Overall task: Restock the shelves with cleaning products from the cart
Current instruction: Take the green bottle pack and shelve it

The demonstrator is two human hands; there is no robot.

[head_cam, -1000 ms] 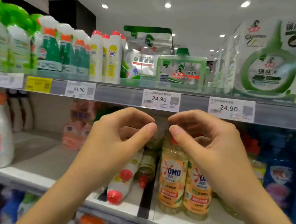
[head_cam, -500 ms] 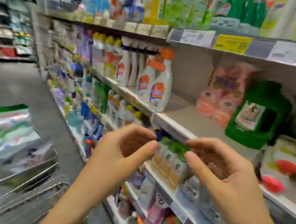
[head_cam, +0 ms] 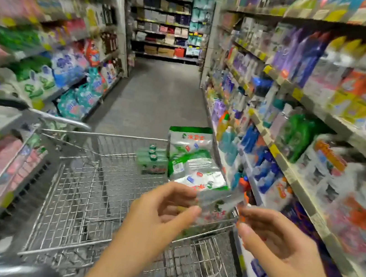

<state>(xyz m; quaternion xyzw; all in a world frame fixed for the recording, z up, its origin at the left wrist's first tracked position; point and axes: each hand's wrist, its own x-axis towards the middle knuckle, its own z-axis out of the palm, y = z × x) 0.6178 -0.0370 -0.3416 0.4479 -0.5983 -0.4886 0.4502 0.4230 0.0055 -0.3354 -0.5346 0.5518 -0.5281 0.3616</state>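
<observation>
A wire shopping cart (head_cam: 72,195) stands in front of me in the aisle. At its far right corner lean green-and-white refill pouches (head_cam: 188,156), with a green multipack of bottles (head_cam: 152,160) beside them. Another pouch (head_cam: 217,202) lies blurred just beyond my fingertips. My left hand (head_cam: 160,213) and my right hand (head_cam: 274,239) hover over the cart's right side. Their fingers are loosely curled and hold nothing. The shelves of cleaning products (head_cam: 291,174) run along my right.
More stocked shelves (head_cam: 45,64) line the left side, close to the cart's handle (head_cam: 3,102). The grey aisle floor (head_cam: 160,91) stretches ahead to further shelving (head_cam: 166,28) at the end. Most of the cart's basket is bare wire.
My view has swung left from the shelf face to the aisle and the cart. Both hands kept their loosely curled pose and came down over the cart.
</observation>
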